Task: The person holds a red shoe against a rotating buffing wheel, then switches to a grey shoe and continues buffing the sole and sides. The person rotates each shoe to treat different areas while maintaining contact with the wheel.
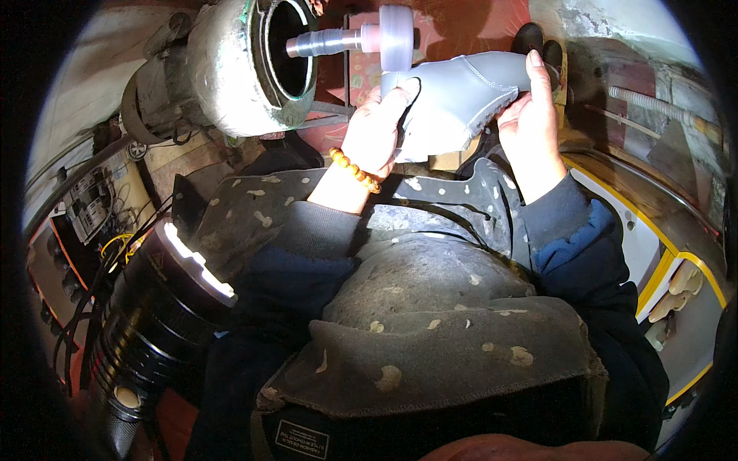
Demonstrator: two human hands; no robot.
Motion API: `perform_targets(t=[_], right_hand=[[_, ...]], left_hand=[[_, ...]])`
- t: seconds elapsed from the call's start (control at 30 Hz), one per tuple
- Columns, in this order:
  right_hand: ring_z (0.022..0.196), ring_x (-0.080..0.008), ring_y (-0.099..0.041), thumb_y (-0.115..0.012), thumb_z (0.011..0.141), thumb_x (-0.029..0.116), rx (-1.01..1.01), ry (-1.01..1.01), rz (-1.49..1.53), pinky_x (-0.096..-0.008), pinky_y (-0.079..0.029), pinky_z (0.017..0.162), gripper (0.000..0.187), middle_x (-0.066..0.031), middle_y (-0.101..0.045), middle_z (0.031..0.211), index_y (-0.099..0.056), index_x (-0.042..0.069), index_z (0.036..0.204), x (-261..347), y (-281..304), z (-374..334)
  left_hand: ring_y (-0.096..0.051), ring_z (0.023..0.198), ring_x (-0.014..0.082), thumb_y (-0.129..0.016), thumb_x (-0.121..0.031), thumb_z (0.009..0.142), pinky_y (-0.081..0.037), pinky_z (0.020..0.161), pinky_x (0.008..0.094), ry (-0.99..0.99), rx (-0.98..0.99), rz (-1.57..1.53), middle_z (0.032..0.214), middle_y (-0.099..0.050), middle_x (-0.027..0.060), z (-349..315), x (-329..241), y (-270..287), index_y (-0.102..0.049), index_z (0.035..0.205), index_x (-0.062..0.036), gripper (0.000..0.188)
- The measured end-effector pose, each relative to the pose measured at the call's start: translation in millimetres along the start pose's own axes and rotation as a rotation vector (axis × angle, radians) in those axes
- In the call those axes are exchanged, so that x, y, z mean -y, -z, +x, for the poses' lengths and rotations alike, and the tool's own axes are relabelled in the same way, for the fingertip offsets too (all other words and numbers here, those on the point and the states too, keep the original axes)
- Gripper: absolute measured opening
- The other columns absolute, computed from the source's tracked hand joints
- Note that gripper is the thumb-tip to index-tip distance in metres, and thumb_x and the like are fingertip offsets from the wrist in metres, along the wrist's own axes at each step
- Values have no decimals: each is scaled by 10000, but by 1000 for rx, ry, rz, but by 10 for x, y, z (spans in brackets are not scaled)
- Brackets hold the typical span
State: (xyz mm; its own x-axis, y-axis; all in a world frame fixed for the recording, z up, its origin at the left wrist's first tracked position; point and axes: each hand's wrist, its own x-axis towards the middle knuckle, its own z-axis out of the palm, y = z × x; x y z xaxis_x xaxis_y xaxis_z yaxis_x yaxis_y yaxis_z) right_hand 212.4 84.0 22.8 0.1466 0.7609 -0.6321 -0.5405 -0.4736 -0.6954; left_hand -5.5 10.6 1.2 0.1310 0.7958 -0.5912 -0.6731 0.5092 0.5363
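A grey shoe (pixel 453 96) with stitched seams and a row of eyelets lies between my two hands, sole hidden from view. My left hand (pixel 375 131), a beaded bracelet at its wrist, is closed on the shoe's left end, thumb on top. At the shoe's right end my right hand (pixel 530 131) grips it from the side, thumb stretched upward and fingers mostly out of sight. Just above my left hand is a pale wheel (pixel 396 38) on a metal spindle (pixel 327 43), blurred as if spinning. The shoe's upper left edge meets or nearly meets the wheel; I cannot tell which.
A round, worn machine housing (pixel 231 69) surrounds the spindle at upper left. A lit black lamp (pixel 154 307) stands at lower left beside cables. Yellow-edged white bins (pixel 684 307) are at the right. A spotted dark apron (pixel 453 353) covers my lap.
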Motion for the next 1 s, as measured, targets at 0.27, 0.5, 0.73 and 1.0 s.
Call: perform_targets(t=[0.27,0.5,0.73,1.0], right_hand=[[1213,-209,-610,-799,1002,468,-10,-17,-7,-425,-464,1141,498,-44,-656,1263,-631,108,1304,-3,-35,28],[1095,-156,-646,-789,1025,386,21,-74,-4,-363,-518,1045,311,-6,-692,1150,-679,148,1194,-45,-122,13],[748,-47,-603,-809,1015,389,84,7,-136,-217,-478,620,240,44,-683,949,-692,183,1054,-127,-241,-148],[598,-42,-491,-798,1013,450,132,-116,-108,-225,-356,503,299,65,-577,775,-662,205,913,-202,-263,-202]], left_hand=[[-731,1193,255,-638,-302,1090,-614,1046,417,-26,-15,12,1326,-726,146,-18,-16,24,-613,1422,2,452],[-713,1192,234,-689,-266,1076,-592,1038,372,-27,-28,-142,1348,-693,140,-33,43,199,-604,1448,-17,455],[-693,1281,280,-626,-283,1078,-571,1113,441,-178,-48,116,1407,-693,169,-123,34,311,-578,1484,13,505],[-682,1292,261,-631,-274,1078,-543,1119,411,-161,-49,27,1408,-699,175,-238,-52,348,-575,1504,40,533]])
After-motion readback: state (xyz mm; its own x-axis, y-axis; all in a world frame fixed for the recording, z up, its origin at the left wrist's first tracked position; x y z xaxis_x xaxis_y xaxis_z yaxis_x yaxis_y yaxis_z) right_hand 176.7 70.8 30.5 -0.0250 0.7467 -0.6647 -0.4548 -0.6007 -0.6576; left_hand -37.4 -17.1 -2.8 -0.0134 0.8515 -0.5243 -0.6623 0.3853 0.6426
